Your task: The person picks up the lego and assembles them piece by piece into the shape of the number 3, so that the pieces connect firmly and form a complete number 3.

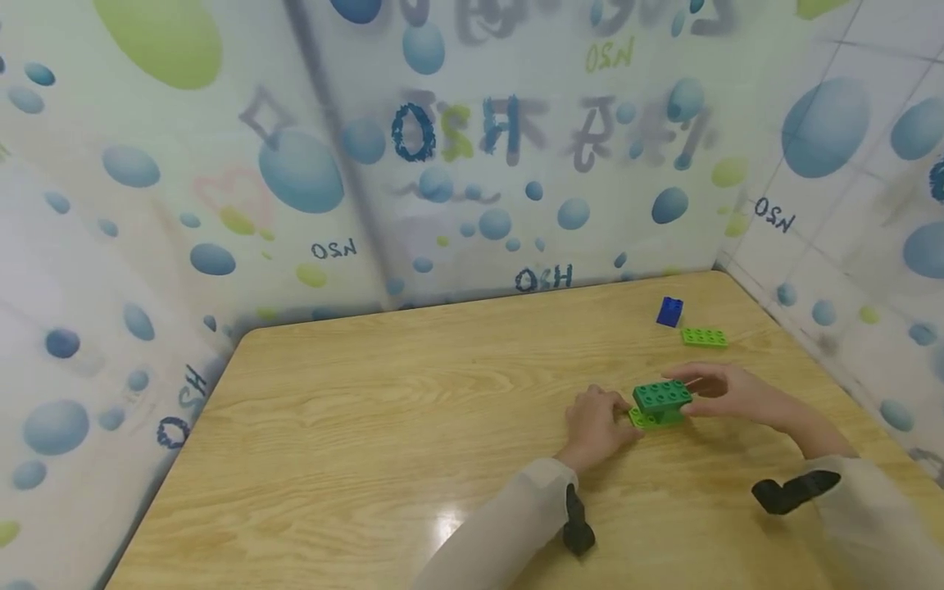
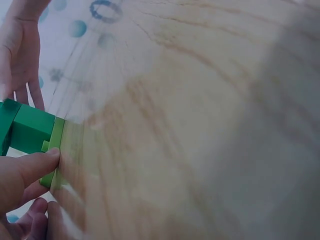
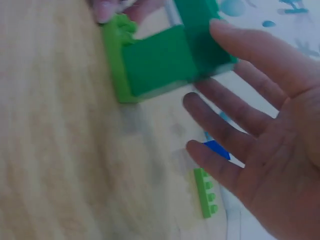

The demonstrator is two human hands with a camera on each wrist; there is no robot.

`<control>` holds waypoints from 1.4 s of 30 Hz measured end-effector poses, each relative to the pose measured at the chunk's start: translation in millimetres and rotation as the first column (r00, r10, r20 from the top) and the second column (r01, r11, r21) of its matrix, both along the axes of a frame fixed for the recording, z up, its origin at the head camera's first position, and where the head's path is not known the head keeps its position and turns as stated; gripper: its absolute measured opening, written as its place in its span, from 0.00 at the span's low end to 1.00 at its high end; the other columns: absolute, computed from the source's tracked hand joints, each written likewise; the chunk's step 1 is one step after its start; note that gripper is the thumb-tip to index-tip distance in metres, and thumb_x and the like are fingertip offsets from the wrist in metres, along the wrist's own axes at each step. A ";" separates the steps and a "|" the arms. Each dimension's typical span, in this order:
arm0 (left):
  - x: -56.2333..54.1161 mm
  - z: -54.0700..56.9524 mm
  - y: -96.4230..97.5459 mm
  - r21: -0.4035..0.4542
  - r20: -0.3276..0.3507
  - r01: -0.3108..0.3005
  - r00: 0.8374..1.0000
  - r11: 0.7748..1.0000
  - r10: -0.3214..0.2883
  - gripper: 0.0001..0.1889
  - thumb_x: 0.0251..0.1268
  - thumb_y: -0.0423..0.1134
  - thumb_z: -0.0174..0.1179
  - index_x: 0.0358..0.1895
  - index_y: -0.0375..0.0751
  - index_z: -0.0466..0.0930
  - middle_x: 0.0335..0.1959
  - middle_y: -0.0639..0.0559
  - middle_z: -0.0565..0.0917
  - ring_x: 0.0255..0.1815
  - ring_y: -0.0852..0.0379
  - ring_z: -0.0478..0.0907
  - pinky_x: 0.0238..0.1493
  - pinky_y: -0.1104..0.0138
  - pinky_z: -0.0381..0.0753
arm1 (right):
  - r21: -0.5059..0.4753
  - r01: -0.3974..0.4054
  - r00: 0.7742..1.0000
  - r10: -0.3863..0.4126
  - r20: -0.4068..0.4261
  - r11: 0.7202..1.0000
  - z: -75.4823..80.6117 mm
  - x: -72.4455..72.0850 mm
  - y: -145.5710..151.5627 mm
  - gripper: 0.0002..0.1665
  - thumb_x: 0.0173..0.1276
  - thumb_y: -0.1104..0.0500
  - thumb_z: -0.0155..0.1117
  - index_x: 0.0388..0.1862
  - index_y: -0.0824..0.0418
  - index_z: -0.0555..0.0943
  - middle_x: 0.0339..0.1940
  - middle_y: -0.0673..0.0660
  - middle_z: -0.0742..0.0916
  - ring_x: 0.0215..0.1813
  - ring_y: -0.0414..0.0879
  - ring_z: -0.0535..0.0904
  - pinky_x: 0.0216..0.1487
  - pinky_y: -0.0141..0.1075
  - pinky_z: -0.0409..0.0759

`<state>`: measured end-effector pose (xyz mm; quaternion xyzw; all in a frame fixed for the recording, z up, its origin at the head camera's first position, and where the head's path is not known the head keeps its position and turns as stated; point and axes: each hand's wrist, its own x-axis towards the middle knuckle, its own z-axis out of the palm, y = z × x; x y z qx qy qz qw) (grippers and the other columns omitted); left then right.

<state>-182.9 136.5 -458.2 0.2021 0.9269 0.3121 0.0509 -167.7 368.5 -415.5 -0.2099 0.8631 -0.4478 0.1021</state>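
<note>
My left hand [image 1: 596,426] pinches one end of a light green flat toy brick [image 2: 57,135] on the table, thumb over its edge. On that plate stands a dark green block [image 3: 157,62], and a studded dark green brick [image 1: 662,397] tops it, overhanging to the left. My right hand [image 1: 730,396] is at the top brick's right end, with the thumb on the near side and the first fingers behind it. In the right wrist view its other fingers [image 3: 220,162] stretch out free of the bricks. The fingertips behind the top brick are partly hidden.
A small blue brick [image 1: 669,311] and another light green flat brick [image 1: 704,338] lie farther back on the right of the wooden table [image 1: 383,410]. A sheet with bubble prints [image 1: 472,188] stands behind the table, and a similar one runs along the right edge.
</note>
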 end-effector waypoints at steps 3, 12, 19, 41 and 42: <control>-0.9 -0.5 -1.7 0.005 0.009 -0.012 1.000 1.000 0.012 0.18 0.43 0.53 0.71 0.40 0.54 0.83 0.32 0.64 0.71 0.34 0.66 0.64 0.37 0.70 0.60 | 0.028 -0.012 0.996 0.010 0.089 1.000 5.5 -4.0 7.8 0.33 0.63 0.60 0.61 0.65 0.69 0.63 0.57 0.68 0.74 0.54 0.52 0.74 0.45 0.34 0.75; -0.9 -2.2 -6.2 0.022 0.001 -0.012 1.000 1.000 0.012 0.18 0.43 0.53 0.70 0.41 0.55 0.83 0.32 0.65 0.70 0.33 0.67 0.63 0.38 0.70 0.59 | 0.047 0.113 0.985 -0.118 0.127 0.992 9.5 -35.0 37.4 0.33 0.66 0.59 0.58 0.65 0.71 0.61 0.57 0.73 0.72 0.48 0.37 0.77 0.45 0.37 0.75; 1.0 -3.8 -3.3 0.012 -0.034 0.006 0.999 1.000 -0.005 0.17 0.44 0.53 0.70 0.40 0.56 0.83 0.32 0.65 0.71 0.34 0.67 0.63 0.38 0.69 0.59 | 0.141 0.239 0.965 -0.251 0.077 0.961 15.7 -62.0 58.0 0.35 0.67 0.52 0.58 0.68 0.65 0.61 0.58 0.71 0.73 0.52 0.40 0.73 0.50 0.55 0.69; 8.3 1.9 -4.5 -0.061 -0.054 -0.028 0.998 0.998 0.025 0.16 0.42 0.55 0.71 0.38 0.60 0.83 0.30 0.68 0.68 0.32 0.69 0.61 0.35 0.71 0.58 | 0.289 0.248 0.960 -0.274 0.054 0.925 17.9 -121.3 46.4 0.45 0.63 0.48 0.62 0.68 0.71 0.55 0.67 0.78 0.50 0.60 0.79 0.51 0.51 0.66 0.59; 7.8 1.7 -4.7 -0.060 -0.056 -0.025 0.998 0.998 0.022 0.16 0.42 0.55 0.70 0.38 0.60 0.82 0.30 0.68 0.68 0.32 0.69 0.61 0.35 0.71 0.58 | 0.282 0.244 0.962 -0.268 0.048 0.928 17.0 -123.4 45.5 0.45 0.63 0.49 0.62 0.68 0.71 0.55 0.67 0.78 0.51 0.60 0.79 0.51 0.51 0.65 0.59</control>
